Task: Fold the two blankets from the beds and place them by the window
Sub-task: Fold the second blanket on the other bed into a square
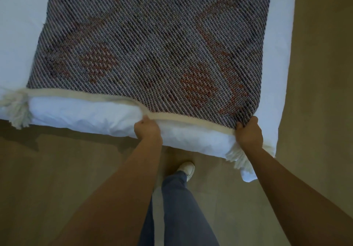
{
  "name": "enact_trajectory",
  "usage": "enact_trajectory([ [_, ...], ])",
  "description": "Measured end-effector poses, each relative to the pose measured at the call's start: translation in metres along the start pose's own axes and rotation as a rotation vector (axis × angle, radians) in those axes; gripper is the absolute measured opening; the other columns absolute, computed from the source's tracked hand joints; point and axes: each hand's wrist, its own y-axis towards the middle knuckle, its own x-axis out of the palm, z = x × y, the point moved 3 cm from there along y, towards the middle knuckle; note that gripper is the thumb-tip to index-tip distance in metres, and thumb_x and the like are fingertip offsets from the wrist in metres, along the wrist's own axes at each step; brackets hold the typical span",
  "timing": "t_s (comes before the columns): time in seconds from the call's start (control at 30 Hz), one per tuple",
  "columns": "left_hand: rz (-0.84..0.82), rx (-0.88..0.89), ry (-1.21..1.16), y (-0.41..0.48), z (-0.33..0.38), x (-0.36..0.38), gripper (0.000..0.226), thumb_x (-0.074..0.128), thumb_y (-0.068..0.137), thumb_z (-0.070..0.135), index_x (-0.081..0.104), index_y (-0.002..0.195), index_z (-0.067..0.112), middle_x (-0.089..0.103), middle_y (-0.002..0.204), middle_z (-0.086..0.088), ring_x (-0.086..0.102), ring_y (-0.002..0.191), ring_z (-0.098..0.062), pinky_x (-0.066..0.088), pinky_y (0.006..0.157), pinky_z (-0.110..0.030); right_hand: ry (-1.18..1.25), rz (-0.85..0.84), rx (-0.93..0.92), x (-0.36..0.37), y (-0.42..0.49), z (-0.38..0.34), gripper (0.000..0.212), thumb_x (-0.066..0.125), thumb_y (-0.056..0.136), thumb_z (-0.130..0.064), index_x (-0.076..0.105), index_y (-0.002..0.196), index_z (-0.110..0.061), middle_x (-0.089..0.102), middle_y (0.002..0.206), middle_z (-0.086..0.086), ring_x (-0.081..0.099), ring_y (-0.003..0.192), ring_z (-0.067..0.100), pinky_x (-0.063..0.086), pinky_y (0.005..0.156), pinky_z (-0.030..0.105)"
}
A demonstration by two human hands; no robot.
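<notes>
Across upper and middle frame, blanket lies spread flat on bed. It has a grey-blue weave with reddish patches and a cream hem along the near edge. White bed shows at left, at right and below the hem.

Left hand, lower centre, has fingers curled and pinches the hem about midway along the near edge. Right hand, right of centre, grips the blanket's near right corner, thumb on top, fingers tucked under and hidden. The hem between the two hands sits lower in frame than its left part, over the bed's edge.

Tassel at the near left corner hangs over the bed edge, far left. Second tassel hangs just below the right hand.

Both forearms are bare, reaching up from lower frame. Floor is tan, wood-look. Grey-blue trouser leg and pale shoe sit lower centre, between the arms.
</notes>
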Motion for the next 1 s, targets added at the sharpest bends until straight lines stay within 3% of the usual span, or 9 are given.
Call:
enact_trajectory([
  [0.17, -0.103, -0.055, -0.264, -0.004, 0.018, 0.010, 0.025, 0.051, 0.091, 0.034, 0.055, 0.076, 0.015, 0.053, 0.074, -0.002, 0.048, 0.063, -0.012, 0.046, 0.061, -0.026, 0.003, -0.012, -0.005, -0.005, 0.003, 0.003, 0.034, 0.050, 0.092, -0.022, 0.042, 0.113, 0.003, 0.057, 0.111, 0.027, 0.054, 0.103, 0.044, 0.043, 0.082, 0.046],
  [0.3, -0.058, -0.053, -0.332, 0.011, 0.041, 0.001, 0.022, 0.066, 0.085, 0.028, 0.053, 0.074, 0.014, 0.055, 0.076, -0.001, 0.054, 0.069, -0.015, 0.051, 0.060, -0.026, 0.009, -0.003, -0.003, -0.009, 0.003, 0.009, 0.032, 0.051, 0.092, -0.024, 0.044, 0.109, 0.003, 0.058, 0.108, 0.025, 0.055, 0.099, 0.042, 0.042, 0.076, 0.042],
  [0.43, 0.105, 0.162, -0.204, 0.011, 0.039, -0.011, 0.030, 0.062, 0.088, 0.029, 0.050, 0.072, 0.008, 0.053, 0.071, -0.003, 0.053, 0.074, -0.019, 0.053, 0.075, -0.034, 0.015, -0.001, -0.002, -0.008, 0.002, 0.009, 0.033, 0.051, 0.092, -0.024, 0.044, 0.109, 0.003, 0.058, 0.108, 0.026, 0.055, 0.099, 0.042, 0.041, 0.076, 0.041],
  [0.53, 0.110, 0.044, -0.256, 0.011, 0.026, -0.016, 0.032, 0.065, 0.086, 0.031, 0.055, 0.076, 0.003, 0.060, 0.071, -0.005, 0.056, 0.057, -0.014, 0.052, 0.054, -0.024, 0.007, -0.002, -0.002, -0.007, 0.003, 0.009, 0.034, 0.051, 0.092, -0.024, 0.044, 0.111, 0.003, 0.058, 0.109, 0.027, 0.055, 0.101, 0.043, 0.042, 0.079, 0.044],
  [0.67, -0.025, 0.004, -0.288, 0.008, 0.036, -0.011, 0.036, 0.064, 0.085, 0.041, 0.054, 0.066, 0.012, 0.056, 0.058, -0.001, 0.049, 0.047, -0.009, 0.043, 0.047, -0.020, 0.000, -0.005, 0.002, -0.005, 0.004, 0.009, 0.035, 0.050, 0.092, -0.024, 0.044, 0.113, 0.003, 0.058, 0.110, 0.028, 0.054, 0.101, 0.044, 0.043, 0.081, 0.046],
  [0.8, -0.129, -0.088, -0.470, 0.017, 0.056, -0.015, 0.022, 0.065, 0.086, 0.034, 0.056, 0.075, 0.017, 0.042, 0.060, 0.004, 0.036, 0.049, -0.005, 0.033, 0.039, -0.017, -0.010, 0.001, -0.011, -0.005, 0.004, 0.010, 0.034, 0.050, 0.092, -0.024, 0.044, 0.113, 0.003, 0.058, 0.110, 0.028, 0.055, 0.101, 0.044, 0.043, 0.082, 0.047],
  [0.87, -0.099, -0.093, -0.490, 0.022, 0.058, -0.021, 0.016, 0.064, 0.087, 0.027, 0.060, 0.090, 0.012, 0.043, 0.066, 0.003, 0.038, 0.054, -0.007, 0.038, 0.042, -0.017, -0.015, -0.001, -0.017, -0.005, 0.004, 0.010, 0.034, 0.050, 0.092, -0.024, 0.044, 0.113, 0.003, 0.058, 0.110, 0.028, 0.054, 0.101, 0.045, 0.043, 0.082, 0.047],
  [0.93, 0.021, 0.008, -0.292, 0.029, 0.053, -0.030, 0.028, 0.063, 0.088, 0.029, 0.059, 0.104, 0.007, 0.050, 0.072, -0.001, 0.048, 0.068, -0.016, 0.048, 0.062, -0.025, -0.019, -0.003, -0.022, -0.005, 0.003, 0.009, 0.034, 0.050, 0.092, -0.023, 0.044, 0.113, 0.003, 0.058, 0.110, 0.028, 0.054, 0.101, 0.045, 0.043, 0.082, 0.047],
  [1.0, 0.083, 0.107, -0.129, 0.031, 0.045, -0.032, 0.034, 0.059, 0.090, 0.033, 0.059, 0.101, 0.001, 0.049, 0.070, -0.003, 0.046, 0.078, -0.023, 0.044, 0.073, -0.032, -0.022, -0.008, -0.020, -0.006, 0.003, 0.008, 0.035, 0.050, 0.093, -0.023, 0.043, 0.114, 0.004, 0.057, 0.110, 0.029, 0.054, 0.102, 0.045, 0.043, 0.082, 0.048],
])
